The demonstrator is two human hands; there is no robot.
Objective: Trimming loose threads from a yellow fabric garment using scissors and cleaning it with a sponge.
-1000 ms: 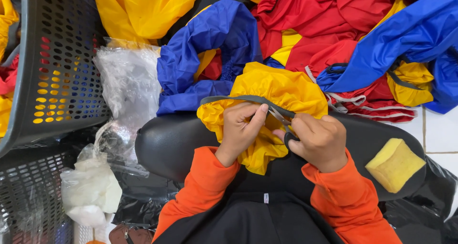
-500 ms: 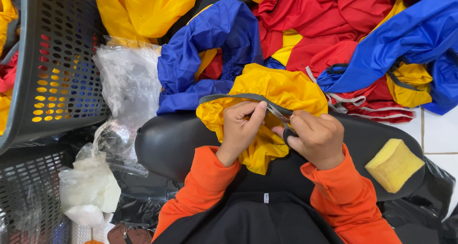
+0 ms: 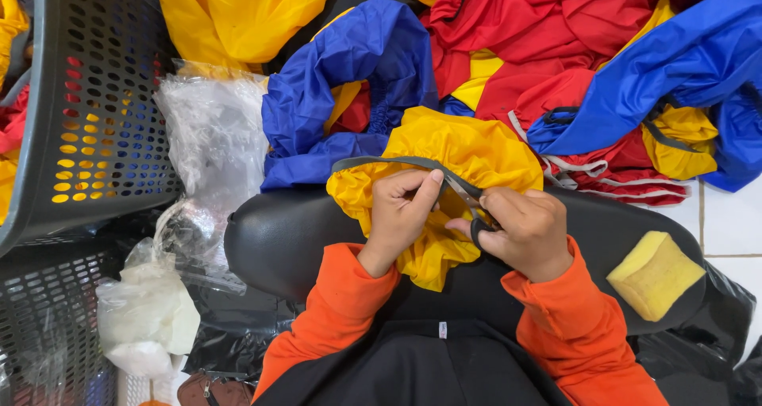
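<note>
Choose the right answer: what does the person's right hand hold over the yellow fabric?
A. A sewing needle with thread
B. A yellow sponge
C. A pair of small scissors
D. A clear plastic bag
C: the right hand grips small scissors with dark handles, their blades pointing at the grey strap on the yellow fabric, which the left hand pinches; the yellow sponge lies apart, untouched.

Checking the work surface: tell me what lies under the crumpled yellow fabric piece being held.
Under the crumpled yellow fabric piece lies a glossy black cushioned pad, showing either side. The stretch directly beneath is covered.
</note>
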